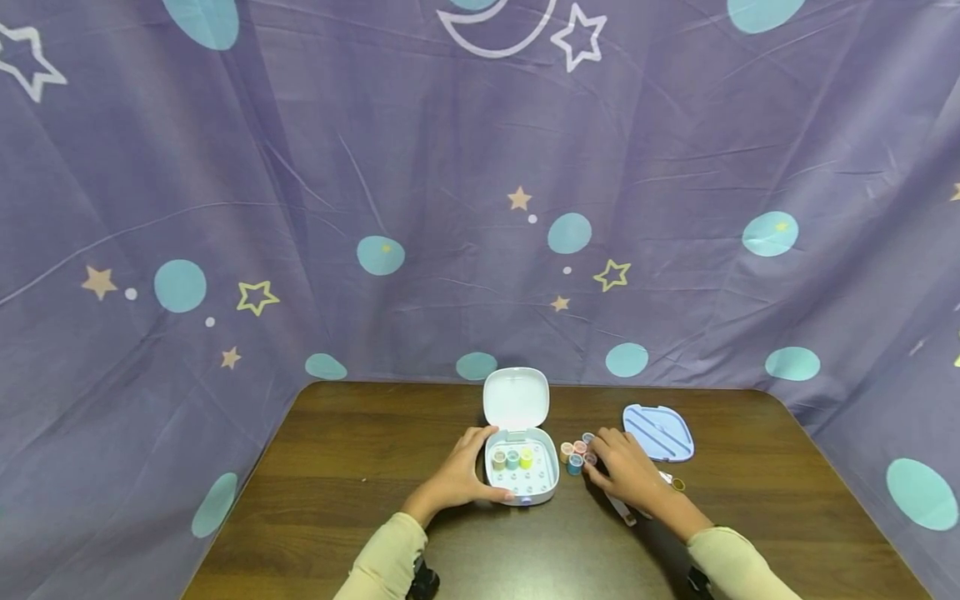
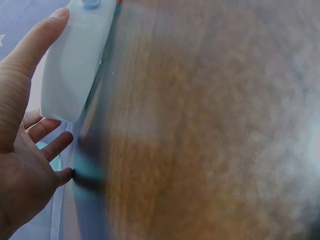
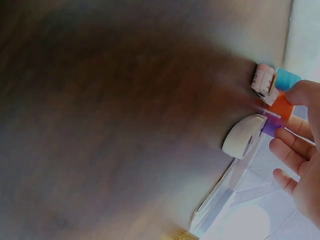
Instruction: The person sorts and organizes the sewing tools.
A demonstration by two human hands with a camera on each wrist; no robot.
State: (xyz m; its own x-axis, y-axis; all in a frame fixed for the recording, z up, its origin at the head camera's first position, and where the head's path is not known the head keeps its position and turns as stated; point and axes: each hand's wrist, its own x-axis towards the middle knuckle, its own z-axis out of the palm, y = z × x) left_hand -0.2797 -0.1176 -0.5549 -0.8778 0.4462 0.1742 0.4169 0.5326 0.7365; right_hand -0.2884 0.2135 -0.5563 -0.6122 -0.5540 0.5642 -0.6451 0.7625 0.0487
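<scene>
A white box (image 1: pixel 556 473) stands with its lid (image 1: pixel 516 398) raised at the back. Three spools, beige (image 1: pixel 499 460), teal (image 1: pixel 513 459) and yellow (image 1: pixel 527 458), sit in a row on its pegs. My left hand (image 1: pixel 459 477) grips the box's left side, thumb along the front wall and fingertips at the back corner. Right of the box, a cluster of thread spools (image 1: pixel 575 464) stands on the table. Thumb and forefinger of my right hand (image 1: pixel 624 465) lie around one spool of it; an orange spool (image 3: pixel 282 106) shows between them in the right wrist view.
A light-blue slotted panel (image 1: pixel 657 432) lies behind the right hand on the brown wooden table (image 1: pixel 360 467). A slim white item (image 1: pixel 621 509) and a small gold round piece (image 1: pixel 678 484) lie by the right forearm. A purple patterned curtain (image 1: pixel 450 325) hangs behind.
</scene>
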